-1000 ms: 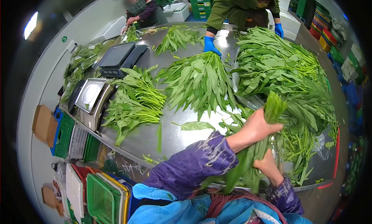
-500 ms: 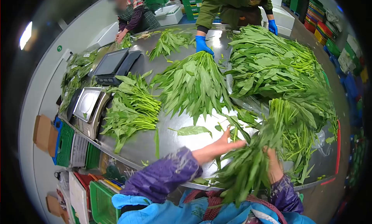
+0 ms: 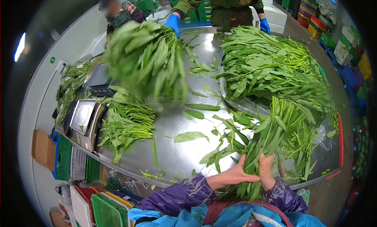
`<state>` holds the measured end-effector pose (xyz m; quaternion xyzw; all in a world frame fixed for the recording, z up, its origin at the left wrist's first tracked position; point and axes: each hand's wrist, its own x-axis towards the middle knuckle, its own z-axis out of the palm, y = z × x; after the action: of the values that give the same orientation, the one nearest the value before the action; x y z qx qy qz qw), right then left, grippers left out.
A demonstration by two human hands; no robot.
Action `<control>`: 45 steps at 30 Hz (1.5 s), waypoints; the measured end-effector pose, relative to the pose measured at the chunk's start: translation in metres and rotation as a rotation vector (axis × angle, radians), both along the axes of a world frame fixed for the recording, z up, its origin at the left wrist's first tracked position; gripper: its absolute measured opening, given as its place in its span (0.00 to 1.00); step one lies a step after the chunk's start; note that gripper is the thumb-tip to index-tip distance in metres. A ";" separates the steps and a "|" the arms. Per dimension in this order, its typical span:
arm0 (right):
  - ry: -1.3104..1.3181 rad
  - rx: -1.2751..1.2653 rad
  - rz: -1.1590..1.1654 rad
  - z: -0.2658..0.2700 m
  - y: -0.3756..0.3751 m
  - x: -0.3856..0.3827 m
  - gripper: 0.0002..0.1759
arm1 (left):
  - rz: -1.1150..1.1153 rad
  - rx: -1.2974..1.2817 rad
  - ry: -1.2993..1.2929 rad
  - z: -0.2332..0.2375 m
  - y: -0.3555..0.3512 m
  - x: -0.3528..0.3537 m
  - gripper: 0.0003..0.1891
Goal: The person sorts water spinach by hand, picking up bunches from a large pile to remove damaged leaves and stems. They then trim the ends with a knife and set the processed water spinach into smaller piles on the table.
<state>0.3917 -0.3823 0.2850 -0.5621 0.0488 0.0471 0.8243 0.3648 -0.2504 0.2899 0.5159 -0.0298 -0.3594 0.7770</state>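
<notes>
At the bench's near edge, the left hand and right hand curl closed around leafy greens, ideally snug without bruising them.

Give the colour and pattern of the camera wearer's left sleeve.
The left sleeve is purple with pale streaks; see the head view.

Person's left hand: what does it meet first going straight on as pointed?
The bunch the left hand is against; beyond it, likely the right hand, though depth there is unclear.
</notes>
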 end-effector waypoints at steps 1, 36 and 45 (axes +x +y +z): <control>-0.014 -0.035 -0.031 -0.008 -0.002 0.000 0.30 | 0.033 0.019 -0.116 -0.007 -0.006 0.001 0.58; -0.244 -1.535 -0.032 -0.033 -0.238 0.062 0.09 | -0.131 1.565 -1.033 0.028 0.125 -0.005 0.43; -0.101 -1.586 0.407 0.022 -0.191 0.051 0.34 | 0.171 1.711 -1.138 0.054 0.124 0.002 0.37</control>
<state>0.4428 -0.5735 0.3068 -0.9771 -0.0726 0.1219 0.1584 0.3666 -0.1263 0.3437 0.9905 -0.0905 0.0938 0.0435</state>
